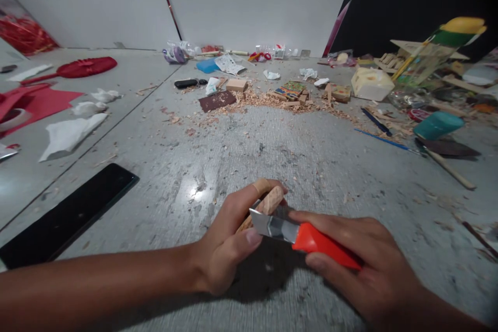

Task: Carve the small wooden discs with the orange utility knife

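Note:
My left hand is closed around a small carved piece of wood, whose rounded, faceted end sticks out past the fingers. A tan bandage wraps one finger of that hand. In my right hand is a red-handled utility knife, gripped between thumb and fingers. Its metal blade points left and lies across the wood, close to my left thumb; whether the edge touches the wood I cannot tell. The lower part of the wood is hidden by my left hand and the blade.
Wood shavings spread across the floor ahead, around a brown sandpaper sheet and a wood block. A black phone lies at left. White tissue and red cloth lie beyond it. A blue brush and teal object are right.

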The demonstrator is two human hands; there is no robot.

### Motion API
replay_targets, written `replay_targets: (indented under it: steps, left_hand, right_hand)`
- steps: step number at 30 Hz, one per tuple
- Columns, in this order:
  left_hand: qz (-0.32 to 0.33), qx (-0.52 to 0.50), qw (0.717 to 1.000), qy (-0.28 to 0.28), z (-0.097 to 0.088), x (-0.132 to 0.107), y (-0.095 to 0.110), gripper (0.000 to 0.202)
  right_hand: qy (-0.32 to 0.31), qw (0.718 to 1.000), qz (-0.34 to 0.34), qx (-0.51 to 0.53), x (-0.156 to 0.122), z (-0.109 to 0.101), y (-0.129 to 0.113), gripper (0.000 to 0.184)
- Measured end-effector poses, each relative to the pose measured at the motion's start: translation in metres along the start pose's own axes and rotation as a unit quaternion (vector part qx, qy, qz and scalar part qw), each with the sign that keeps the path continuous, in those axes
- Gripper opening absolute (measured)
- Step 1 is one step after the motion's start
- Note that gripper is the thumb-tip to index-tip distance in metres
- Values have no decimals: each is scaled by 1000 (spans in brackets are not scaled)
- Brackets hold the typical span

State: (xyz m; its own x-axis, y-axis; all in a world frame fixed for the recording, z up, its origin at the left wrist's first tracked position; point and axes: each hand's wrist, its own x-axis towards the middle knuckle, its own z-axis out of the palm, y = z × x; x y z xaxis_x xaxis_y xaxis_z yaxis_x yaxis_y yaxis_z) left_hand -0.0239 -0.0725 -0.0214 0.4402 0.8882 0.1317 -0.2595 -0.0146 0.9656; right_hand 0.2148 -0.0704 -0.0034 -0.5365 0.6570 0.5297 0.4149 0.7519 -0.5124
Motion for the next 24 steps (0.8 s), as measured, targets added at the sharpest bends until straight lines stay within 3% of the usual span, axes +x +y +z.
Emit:
replay_targets:
  steps: [3, 7, 12, 17, 24]
  left_hand:
    - [11, -14, 1000, -2, 1, -1, -1, 57]
    - [23, -4, 999, -49, -4, -3, 0, 61]
    - [-17, -17, 996, -81, -14, -2, 6, 63]
    - [-74, -18, 992, -96, -16, 4, 11, 67]
    - [-57, 42, 988, -139, -10, 9, 22, 66]
  right_hand:
    - [10, 1000, 5, -4, -7, 5, 2, 29]
    - [17, 998, 47, -23, -16, 7, 3, 34]
    - [22, 998, 43, -46, -13, -2, 4, 31]
    - [-16, 999, 30, -24, -5, -19, 6, 32]
    - [-68, 995, 48, 45, -6, -30, 8, 38]
